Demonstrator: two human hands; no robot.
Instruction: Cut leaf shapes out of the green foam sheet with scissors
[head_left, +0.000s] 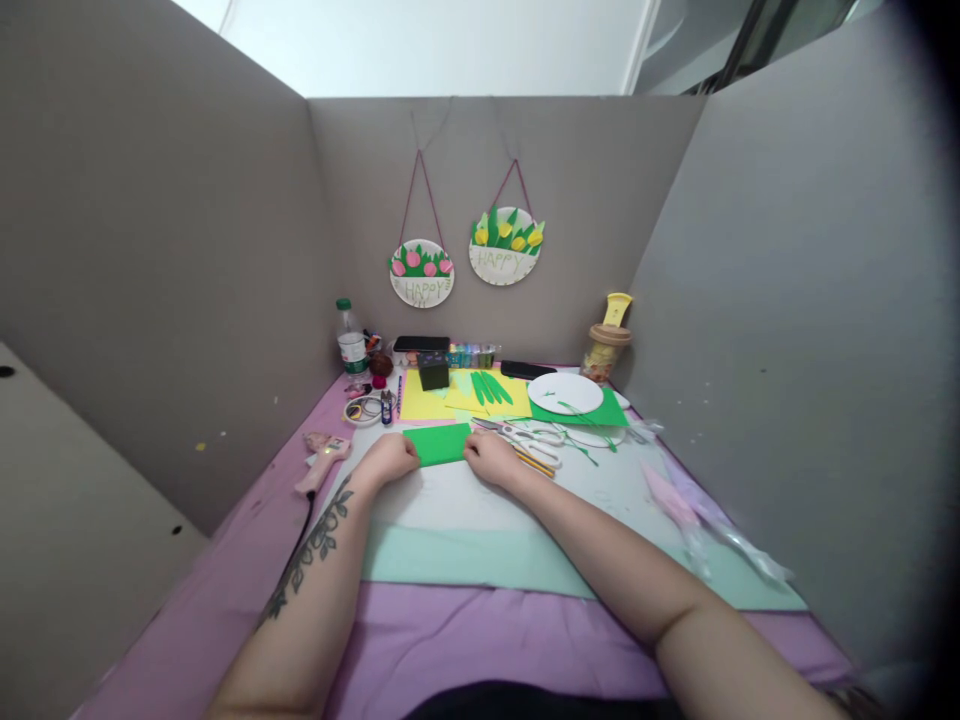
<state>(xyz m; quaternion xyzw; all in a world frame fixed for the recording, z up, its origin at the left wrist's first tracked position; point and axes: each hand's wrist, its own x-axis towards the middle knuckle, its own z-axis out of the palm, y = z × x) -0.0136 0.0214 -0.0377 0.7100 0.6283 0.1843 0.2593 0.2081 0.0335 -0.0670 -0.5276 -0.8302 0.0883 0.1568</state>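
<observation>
A rectangle of green paper [439, 445] lies in front of me on the white work surface [450, 502]. My left hand [391, 458] is closed on its left end, and my right hand [491, 458] is closed on its right end. Just behind my right hand are white-handled scissors [534, 445] and yellow-and-black pencils [536, 463]. Cut green paper leaves [491, 388] rest on yellow sheets [420, 405] beyond the green paper. To their right a white paper plate [565, 393] sits on a larger green sheet [616, 407].
A pink glue gun [324, 463] with a cord lies at left, near a roll of tape [360, 410] and a bottle [351, 345]. A dark box [433, 371] stands at the back. Plastic wrappers [705, 515] are at right. Two decorated plates [421, 273] hang on the grey partition.
</observation>
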